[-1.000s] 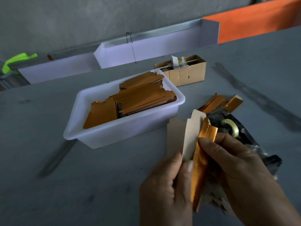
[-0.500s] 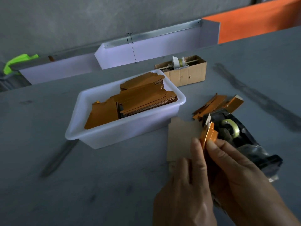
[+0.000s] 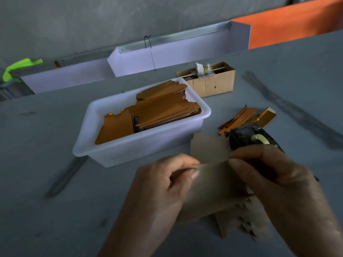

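Observation:
Both hands hold a flat grey-brown cardboard box blank (image 3: 213, 184) above the grey table, its plain side up. My left hand (image 3: 167, 186) pinches its left edge between thumb and fingers. My right hand (image 3: 274, 182) pinches its right upper edge. Under the held piece lie more blanks with notched flaps (image 3: 246, 221), and one flat blank (image 3: 209, 147) lies just beyond the hands. A white plastic tub (image 3: 141, 143) behind holds stacks of orange blanks (image 3: 163, 110).
A black tape dispenser (image 3: 248, 136) with a pale roll sits right of the hands. A few orange folded pieces (image 3: 246, 117) lie beyond it. A small open cardboard box (image 3: 209, 82) stands at the back, white metal channels (image 3: 167, 52) behind it.
The piece was held upright and folded with its orange side showing; now it is spread flat, grey side up, lower and nearer me, each hand on one edge.

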The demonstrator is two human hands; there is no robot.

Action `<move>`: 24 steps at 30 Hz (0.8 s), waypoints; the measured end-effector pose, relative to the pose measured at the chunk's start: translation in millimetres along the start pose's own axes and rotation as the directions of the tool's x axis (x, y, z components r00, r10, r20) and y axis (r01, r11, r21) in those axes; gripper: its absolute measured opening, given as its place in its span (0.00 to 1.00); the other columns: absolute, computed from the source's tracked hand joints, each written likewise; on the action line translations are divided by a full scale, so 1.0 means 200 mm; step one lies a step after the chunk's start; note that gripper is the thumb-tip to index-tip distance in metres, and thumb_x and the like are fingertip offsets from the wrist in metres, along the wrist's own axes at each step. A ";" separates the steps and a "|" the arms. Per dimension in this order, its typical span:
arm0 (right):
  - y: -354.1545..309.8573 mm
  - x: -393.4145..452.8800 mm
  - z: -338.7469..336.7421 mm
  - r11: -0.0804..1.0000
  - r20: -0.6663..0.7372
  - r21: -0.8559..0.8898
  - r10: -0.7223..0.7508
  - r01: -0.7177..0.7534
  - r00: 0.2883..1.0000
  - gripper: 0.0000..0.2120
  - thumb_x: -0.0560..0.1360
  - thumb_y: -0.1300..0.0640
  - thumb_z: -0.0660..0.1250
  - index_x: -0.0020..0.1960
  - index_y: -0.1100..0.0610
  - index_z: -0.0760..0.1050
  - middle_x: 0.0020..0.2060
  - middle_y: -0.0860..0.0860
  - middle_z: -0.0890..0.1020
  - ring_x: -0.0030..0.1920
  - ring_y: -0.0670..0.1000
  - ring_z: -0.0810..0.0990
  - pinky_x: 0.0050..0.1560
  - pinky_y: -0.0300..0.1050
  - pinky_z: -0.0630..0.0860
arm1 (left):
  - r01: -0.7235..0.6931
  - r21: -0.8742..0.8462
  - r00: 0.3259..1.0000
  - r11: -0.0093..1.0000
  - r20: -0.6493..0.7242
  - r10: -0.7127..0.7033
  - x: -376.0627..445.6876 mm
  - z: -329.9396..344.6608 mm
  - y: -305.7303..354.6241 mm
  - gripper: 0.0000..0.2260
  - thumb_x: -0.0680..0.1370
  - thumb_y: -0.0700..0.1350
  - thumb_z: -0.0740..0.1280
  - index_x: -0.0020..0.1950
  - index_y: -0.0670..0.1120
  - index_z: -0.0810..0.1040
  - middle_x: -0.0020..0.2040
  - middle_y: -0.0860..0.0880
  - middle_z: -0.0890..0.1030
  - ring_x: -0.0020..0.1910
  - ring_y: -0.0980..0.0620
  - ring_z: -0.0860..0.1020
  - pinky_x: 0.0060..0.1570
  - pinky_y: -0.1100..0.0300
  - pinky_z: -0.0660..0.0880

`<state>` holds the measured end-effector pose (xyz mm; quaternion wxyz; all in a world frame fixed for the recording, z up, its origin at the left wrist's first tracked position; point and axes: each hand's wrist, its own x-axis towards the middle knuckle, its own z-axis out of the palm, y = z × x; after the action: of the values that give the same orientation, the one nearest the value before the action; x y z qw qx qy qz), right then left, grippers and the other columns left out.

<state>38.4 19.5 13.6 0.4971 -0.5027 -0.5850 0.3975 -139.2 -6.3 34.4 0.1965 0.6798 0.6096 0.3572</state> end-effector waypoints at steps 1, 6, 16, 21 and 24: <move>0.00 0.00 -0.01 0.993 0.019 -0.096 -0.071 0.073 0.997 0.13 0.59 0.40 0.65 0.40 0.41 0.80 0.40 0.38 0.81 0.42 0.39 0.78 0.38 0.32 0.73 | 0.020 -0.052 1.000 0.998 0.009 -0.020 0.01 -0.01 0.00 0.05 0.74 0.51 0.72 0.47 0.61 0.81 0.39 0.61 0.83 0.40 0.64 0.80 0.40 0.73 0.72; -0.01 0.01 -0.03 0.949 0.189 -0.271 -0.111 0.160 0.976 0.04 0.67 0.50 0.71 0.36 0.41 0.80 0.38 0.37 0.80 0.40 0.36 0.77 0.36 0.25 0.70 | 0.212 -0.279 0.975 0.937 0.121 -0.185 0.02 -0.08 -0.04 0.18 0.64 0.56 0.75 0.53 0.60 0.80 0.41 0.58 0.85 0.41 0.62 0.82 0.41 0.69 0.76; 0.05 -0.08 0.13 0.968 0.023 0.098 0.230 -0.231 0.973 0.07 0.68 0.55 0.72 0.33 0.45 0.78 0.22 0.42 0.77 0.25 0.37 0.73 0.27 0.29 0.67 | 0.347 -0.803 0.812 0.484 -0.002 -0.584 -0.08 0.22 -0.07 0.14 0.59 0.44 0.76 0.44 0.49 0.86 0.43 0.44 0.86 0.44 0.44 0.85 0.49 0.50 0.77; 0.01 -0.08 0.13 0.942 0.119 0.210 0.241 -0.262 0.963 0.12 0.68 0.60 0.73 0.36 0.42 0.80 0.27 0.43 0.81 0.26 0.37 0.75 0.25 0.28 0.68 | 0.342 -0.744 0.872 0.574 0.024 -0.489 -0.09 0.20 -0.06 0.17 0.57 0.52 0.77 0.43 0.50 0.87 0.41 0.44 0.86 0.44 0.42 0.85 0.48 0.47 0.80; 0.02 -0.09 0.12 0.955 0.129 0.204 0.191 -0.215 0.973 0.11 0.68 0.58 0.73 0.36 0.41 0.80 0.28 0.43 0.81 0.25 0.38 0.75 0.24 0.28 0.67 | 0.346 -0.619 0.923 0.705 0.091 -0.374 -0.09 0.16 -0.03 0.15 0.60 0.56 0.74 0.44 0.56 0.86 0.40 0.49 0.86 0.43 0.50 0.85 0.47 0.54 0.80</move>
<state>14.8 4.3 1.5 0.4733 -0.4808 -0.5093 0.5343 -119.5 -17.7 4.5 0.4636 0.4361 0.5810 0.5073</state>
